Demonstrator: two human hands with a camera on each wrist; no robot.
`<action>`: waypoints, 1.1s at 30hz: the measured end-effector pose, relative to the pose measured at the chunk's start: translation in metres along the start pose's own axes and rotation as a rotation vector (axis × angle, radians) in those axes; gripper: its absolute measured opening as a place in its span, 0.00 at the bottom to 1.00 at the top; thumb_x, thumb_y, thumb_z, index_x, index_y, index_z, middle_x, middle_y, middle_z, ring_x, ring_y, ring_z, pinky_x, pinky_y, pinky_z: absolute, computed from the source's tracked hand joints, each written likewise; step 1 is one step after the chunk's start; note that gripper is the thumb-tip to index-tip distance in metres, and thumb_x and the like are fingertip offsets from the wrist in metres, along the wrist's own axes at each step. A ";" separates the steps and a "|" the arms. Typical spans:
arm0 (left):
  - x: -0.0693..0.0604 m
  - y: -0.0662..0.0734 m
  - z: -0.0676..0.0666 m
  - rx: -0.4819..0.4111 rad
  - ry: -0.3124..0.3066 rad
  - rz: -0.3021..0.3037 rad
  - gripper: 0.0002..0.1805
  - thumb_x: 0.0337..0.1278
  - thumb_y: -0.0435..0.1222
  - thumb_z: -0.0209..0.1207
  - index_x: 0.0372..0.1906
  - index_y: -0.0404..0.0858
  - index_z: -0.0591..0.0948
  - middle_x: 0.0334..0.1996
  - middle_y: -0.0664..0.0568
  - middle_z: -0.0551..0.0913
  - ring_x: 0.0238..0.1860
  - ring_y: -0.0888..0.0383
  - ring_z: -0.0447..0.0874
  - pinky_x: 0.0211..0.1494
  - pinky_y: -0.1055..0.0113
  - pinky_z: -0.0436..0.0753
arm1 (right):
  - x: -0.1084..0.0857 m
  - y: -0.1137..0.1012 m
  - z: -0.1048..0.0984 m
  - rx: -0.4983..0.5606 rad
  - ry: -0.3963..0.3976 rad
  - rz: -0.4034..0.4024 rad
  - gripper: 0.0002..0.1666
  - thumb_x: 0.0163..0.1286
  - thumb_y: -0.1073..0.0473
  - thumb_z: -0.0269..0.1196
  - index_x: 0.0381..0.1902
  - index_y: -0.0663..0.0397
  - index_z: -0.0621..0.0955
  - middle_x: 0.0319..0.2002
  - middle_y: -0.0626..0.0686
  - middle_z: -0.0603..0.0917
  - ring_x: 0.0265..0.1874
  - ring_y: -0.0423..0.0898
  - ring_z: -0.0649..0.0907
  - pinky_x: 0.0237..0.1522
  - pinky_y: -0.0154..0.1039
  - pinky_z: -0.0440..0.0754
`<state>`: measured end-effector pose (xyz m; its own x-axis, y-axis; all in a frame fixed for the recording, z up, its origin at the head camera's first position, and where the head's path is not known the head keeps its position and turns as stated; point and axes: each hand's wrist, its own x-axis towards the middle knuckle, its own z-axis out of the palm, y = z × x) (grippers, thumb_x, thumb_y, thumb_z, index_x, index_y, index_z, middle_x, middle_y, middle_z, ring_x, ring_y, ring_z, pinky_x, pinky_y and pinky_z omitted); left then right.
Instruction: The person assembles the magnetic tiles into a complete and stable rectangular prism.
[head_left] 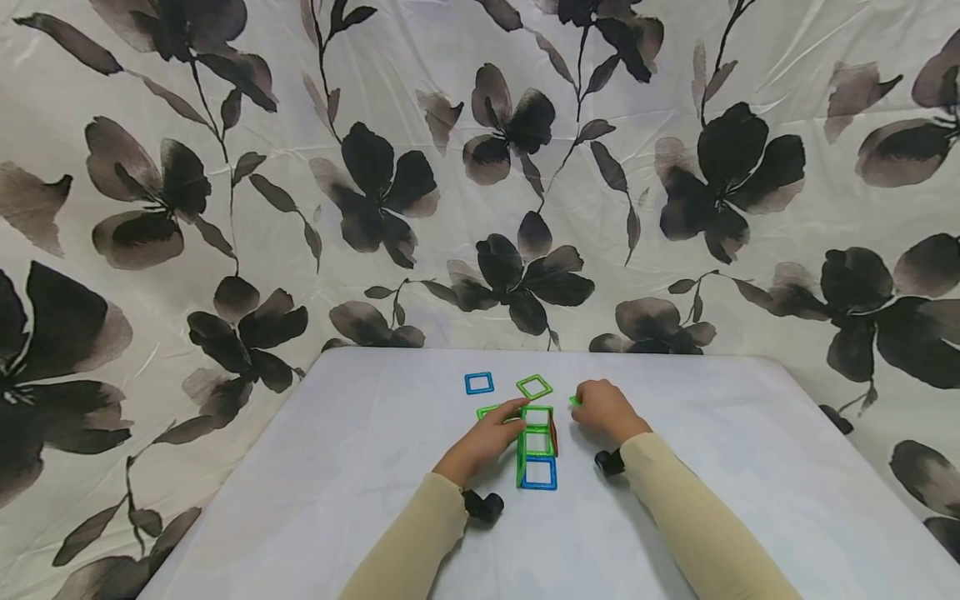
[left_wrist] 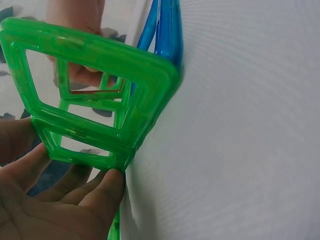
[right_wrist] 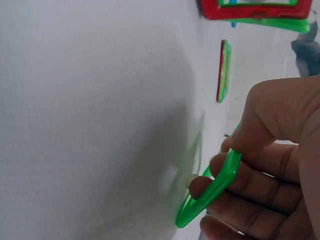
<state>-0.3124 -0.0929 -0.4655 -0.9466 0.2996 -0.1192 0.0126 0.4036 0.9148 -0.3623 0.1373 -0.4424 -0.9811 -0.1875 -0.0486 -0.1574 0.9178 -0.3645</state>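
Observation:
On the white table stands a small structure of hollow magnetic tiles [head_left: 537, 429], mostly green, with a blue tile [head_left: 538, 487] at its near end and a red tile [head_left: 554, 435] along its right side. My left hand [head_left: 483, 442] holds the structure's far left part, thumb and fingertips against the green tile edges [left_wrist: 90, 159]. To the right of it, my right hand [head_left: 609, 410] pinches a loose green tile [right_wrist: 210, 195] just above the tabletop. Fingers cover much of that tile, so its full shape is hidden.
Behind the structure lie a blue square tile [head_left: 468, 384] and a green square tile [head_left: 527, 380]. Another green tile [head_left: 486, 411] shows partly behind my left hand. A floral cloth [head_left: 637, 167] hangs behind the table's far edge [head_left: 660, 356].

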 end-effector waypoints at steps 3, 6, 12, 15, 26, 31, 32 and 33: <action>0.000 0.000 0.000 0.000 -0.004 0.000 0.26 0.71 0.45 0.50 0.71 0.56 0.66 0.71 0.49 0.66 0.73 0.46 0.60 0.72 0.42 0.62 | -0.003 -0.001 -0.001 0.019 0.006 0.005 0.15 0.60 0.56 0.65 0.42 0.60 0.84 0.34 0.53 0.85 0.29 0.46 0.77 0.33 0.40 0.77; -0.001 0.000 0.000 -0.001 -0.006 0.001 0.26 0.71 0.44 0.50 0.72 0.56 0.65 0.72 0.48 0.65 0.74 0.45 0.59 0.72 0.43 0.62 | -0.007 -0.001 -0.002 0.023 0.009 0.001 0.17 0.59 0.56 0.65 0.43 0.61 0.84 0.37 0.54 0.86 0.29 0.46 0.78 0.34 0.41 0.79; -0.002 0.000 0.000 0.002 -0.003 0.001 0.26 0.71 0.44 0.50 0.72 0.56 0.65 0.72 0.48 0.65 0.75 0.45 0.57 0.73 0.42 0.60 | -0.016 -0.002 -0.005 0.056 -0.016 0.012 0.17 0.60 0.56 0.66 0.44 0.60 0.85 0.40 0.54 0.87 0.29 0.45 0.79 0.31 0.39 0.79; -0.002 0.001 0.001 0.008 0.006 -0.006 0.26 0.71 0.45 0.50 0.72 0.56 0.65 0.72 0.49 0.65 0.75 0.45 0.56 0.74 0.42 0.59 | -0.020 -0.003 -0.007 0.063 -0.022 0.004 0.16 0.60 0.57 0.65 0.44 0.60 0.85 0.42 0.55 0.87 0.30 0.45 0.79 0.32 0.39 0.80; -0.002 0.001 0.004 0.009 0.017 -0.012 0.27 0.71 0.44 0.49 0.72 0.57 0.64 0.73 0.52 0.64 0.75 0.46 0.56 0.74 0.43 0.60 | -0.036 -0.002 -0.009 0.154 -0.033 -0.031 0.16 0.60 0.61 0.64 0.45 0.60 0.85 0.40 0.54 0.86 0.30 0.45 0.78 0.29 0.36 0.78; -0.001 0.000 0.003 0.022 0.011 0.000 0.27 0.71 0.44 0.49 0.72 0.57 0.64 0.74 0.52 0.63 0.76 0.47 0.53 0.75 0.42 0.56 | -0.042 -0.003 -0.010 0.192 -0.044 -0.045 0.15 0.60 0.61 0.63 0.45 0.58 0.85 0.39 0.52 0.86 0.32 0.45 0.78 0.31 0.36 0.78; -0.001 0.000 0.003 0.019 0.010 0.006 0.27 0.71 0.43 0.49 0.73 0.57 0.64 0.73 0.51 0.63 0.76 0.46 0.53 0.74 0.41 0.56 | -0.043 -0.002 -0.011 0.198 -0.044 -0.045 0.15 0.60 0.61 0.63 0.46 0.57 0.85 0.39 0.52 0.86 0.32 0.45 0.78 0.31 0.36 0.79; -0.001 0.000 0.003 0.020 0.009 0.004 0.27 0.71 0.43 0.49 0.73 0.57 0.64 0.74 0.51 0.63 0.76 0.47 0.53 0.75 0.42 0.56 | -0.044 -0.002 -0.011 0.202 -0.043 -0.049 0.15 0.60 0.61 0.63 0.46 0.57 0.85 0.38 0.52 0.86 0.31 0.45 0.78 0.30 0.36 0.79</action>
<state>-0.3106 -0.0904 -0.4667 -0.9492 0.2941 -0.1117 0.0232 0.4196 0.9074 -0.3198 0.1472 -0.4296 -0.9663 -0.2491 -0.0647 -0.1746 0.8195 -0.5459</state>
